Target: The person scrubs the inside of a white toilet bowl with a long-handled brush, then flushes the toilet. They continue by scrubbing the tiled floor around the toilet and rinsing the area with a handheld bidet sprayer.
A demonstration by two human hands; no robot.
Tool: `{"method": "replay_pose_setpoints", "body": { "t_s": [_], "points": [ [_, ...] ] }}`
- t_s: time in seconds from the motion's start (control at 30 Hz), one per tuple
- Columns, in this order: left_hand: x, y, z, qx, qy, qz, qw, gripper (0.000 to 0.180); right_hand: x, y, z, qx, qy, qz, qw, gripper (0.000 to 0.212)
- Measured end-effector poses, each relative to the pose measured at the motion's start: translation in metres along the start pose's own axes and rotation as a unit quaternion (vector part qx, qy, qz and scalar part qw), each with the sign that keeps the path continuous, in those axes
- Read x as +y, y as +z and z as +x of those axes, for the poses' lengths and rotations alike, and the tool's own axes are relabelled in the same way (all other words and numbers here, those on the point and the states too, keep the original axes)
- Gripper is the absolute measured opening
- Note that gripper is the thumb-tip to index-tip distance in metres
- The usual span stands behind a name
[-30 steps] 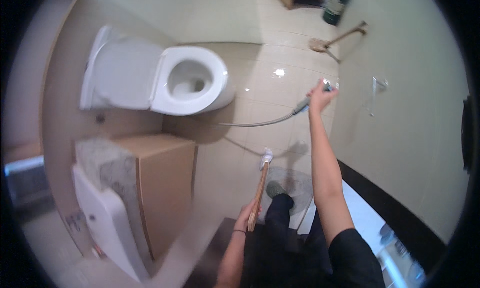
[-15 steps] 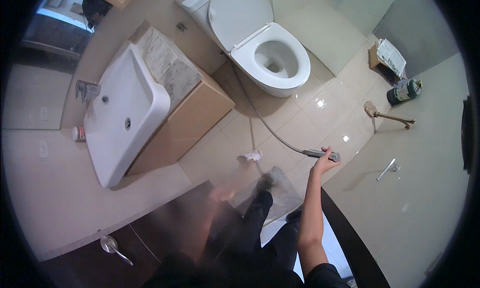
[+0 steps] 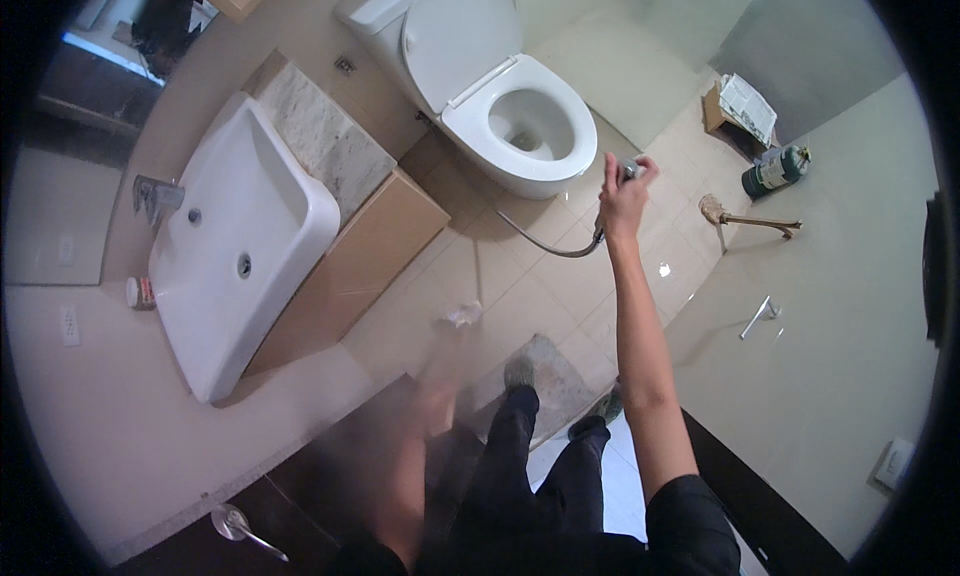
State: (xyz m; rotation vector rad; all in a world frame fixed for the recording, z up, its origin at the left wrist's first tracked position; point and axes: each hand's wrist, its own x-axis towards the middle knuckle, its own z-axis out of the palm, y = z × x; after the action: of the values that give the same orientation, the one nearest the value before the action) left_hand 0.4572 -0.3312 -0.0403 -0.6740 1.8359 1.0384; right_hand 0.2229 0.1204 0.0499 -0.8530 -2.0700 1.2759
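My right hand (image 3: pixel 626 201) is raised in front of the toilet (image 3: pixel 545 171), with its fingers wrapped round a chrome hand sprayer (image 3: pixel 628 170). A flexible metal hose (image 3: pixel 555 250) curves down from the sprayer and back toward the toilet base. The toilet lid (image 3: pixel 462 34) stands up, and the bowl is uncovered. Lower down, my left hand (image 3: pixel 440 371) is badly smeared, so its fingers cannot be made out. Just beyond it shows a small white, pinkish thing (image 3: pixel 462 314), too blurred to name; whether the hand touches it is unclear.
To the left, a white sink (image 3: pixel 300 216) with a chrome tap (image 3: pixel 158 196) sits on a beige cabinet (image 3: pixel 350 266). A grey mat (image 3: pixel 560 381) lies under my feet. Along the right wall stand a dark green cylinder (image 3: pixel 775 173), a wooden-handled brush (image 3: pixel 750 219) and a cardboard box (image 3: pixel 715 111).
My right hand has moved forward with the sprayer, toward the toilet, and the hose now bends more tightly. The left hand is blurred in both frames. The whole view has shifted slightly.
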Motion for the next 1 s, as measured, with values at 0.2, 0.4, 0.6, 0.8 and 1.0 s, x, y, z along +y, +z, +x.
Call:
{"method": "replay_pose_setpoints", "body": {
  "t_s": [0.2,0.4,0.6,0.8,1.0],
  "points": [
    [-0.027,0.009,-0.017,-0.058,-0.013,-0.121,0.991,0.048,-0.002,0.031,0.030,0.041,-0.072,-0.113,0.990,0.060],
    [-0.072,0.026,0.011,-0.037,-0.057,-0.007,0.998,0.051,0.018,0.046,0.026,-0.045,-0.038,-0.190,0.980,0.060],
    [-0.077,0.032,0.008,-0.060,-0.023,-0.009,0.998,0.054,0.013,0.042,0.025,-0.089,0.017,-0.158,0.983,0.057],
    [-0.065,0.027,-0.004,-0.040,-0.040,-0.006,0.998,0.057,0.030,0.030,0.019,-0.042,-0.021,-0.158,0.986,0.057],
    [-0.066,0.017,0.001,-0.009,-0.029,0.001,1.000,0.058,0.014,0.020,0.016,0.018,-0.012,-0.062,0.998,0.052]
  ]
}}
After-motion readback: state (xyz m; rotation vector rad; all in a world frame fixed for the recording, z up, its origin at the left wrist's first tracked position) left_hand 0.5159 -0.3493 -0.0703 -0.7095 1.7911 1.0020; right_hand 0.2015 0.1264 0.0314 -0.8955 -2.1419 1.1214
